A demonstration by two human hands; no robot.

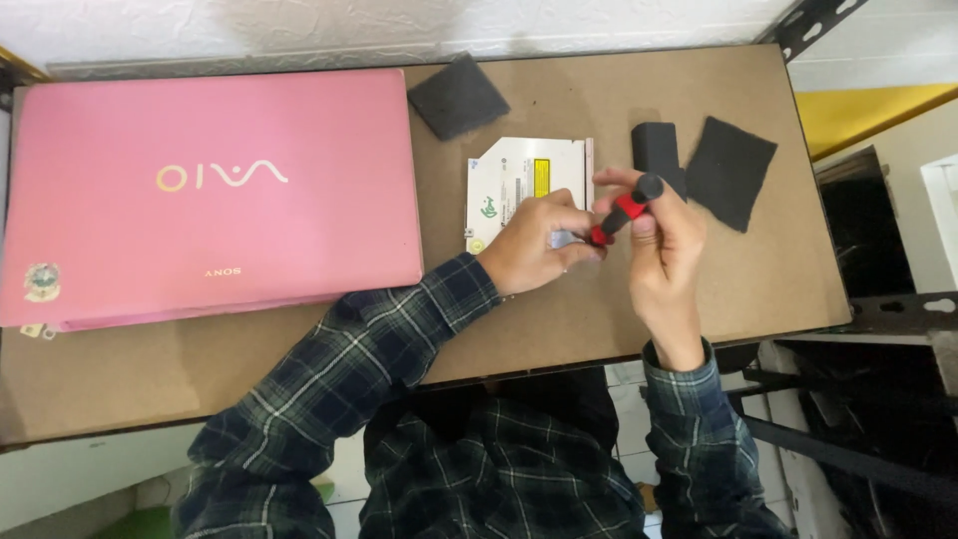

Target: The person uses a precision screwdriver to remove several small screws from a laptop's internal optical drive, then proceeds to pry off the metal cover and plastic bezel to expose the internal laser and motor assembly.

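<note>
Over optical drive (526,178): right hand (664,245) gripping screwdriver (625,208).

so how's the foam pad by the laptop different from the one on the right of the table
The left foam pad looks grey, the right foam pad darker, near black. The left pad lies at the table's back edge beside the pink laptop; the right pad lies next to a small black block. The left pad sits far from the hands; the right pad is close to the right hand. Both are flat, roughly square and turned cornerwise.
</note>
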